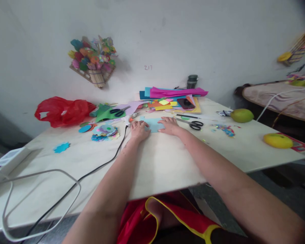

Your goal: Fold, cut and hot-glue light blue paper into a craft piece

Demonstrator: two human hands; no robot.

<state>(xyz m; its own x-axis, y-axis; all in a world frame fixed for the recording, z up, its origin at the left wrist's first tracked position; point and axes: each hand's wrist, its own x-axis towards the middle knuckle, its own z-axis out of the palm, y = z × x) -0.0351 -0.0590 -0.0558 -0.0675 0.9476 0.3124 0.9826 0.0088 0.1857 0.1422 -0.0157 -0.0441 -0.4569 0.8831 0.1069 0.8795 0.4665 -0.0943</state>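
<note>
A light blue sheet of paper [154,125] lies flat on the white table [165,162]. My left hand [139,130] rests on its left edge with the fingers spread. On the right edge of the sheet lies my right hand [169,126], its fingers also apart. Black-handled scissors [195,125] are just right of my right hand, near a black pencil [188,116]. Left of my left hand are a black cable's end [126,126] and a pile of flower-shaped paper cutouts [105,132].
Behind are coloured papers [178,92], a phone [185,103] and second scissors [119,111]. A red plastic bag [63,111] and blue cutout [62,147] lie left. Mango-like fruits [242,115] sit right. A white cable [40,171] loops at front left.
</note>
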